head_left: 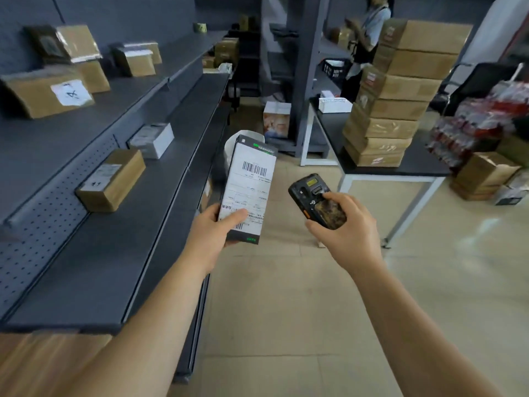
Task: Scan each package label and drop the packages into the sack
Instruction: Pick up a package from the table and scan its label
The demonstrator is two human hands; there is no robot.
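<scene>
One flat dark package with a white barcode label (248,189), lower end gripped by left hand (213,234); one black handheld scanner (316,200), at its 3 o'clock, clasped in right hand (347,227)

Two hands show, left (210,233) and right (347,224); one package (247,187) with one label (252,181) bearing two barcodes; one scanner (316,200); one white sack (230,150) behind the package; seven boxes in one stack (400,96) on one tabletop (400,170); one white basket (335,105) and one black crate (335,67) farther back; two parcels on the middle shelf (108,245), one brown (111,180) and one white (151,140); about six parcels on the top shelf, blurred; one patterned box (276,119) on the floor; one other person (366,38).
</scene>
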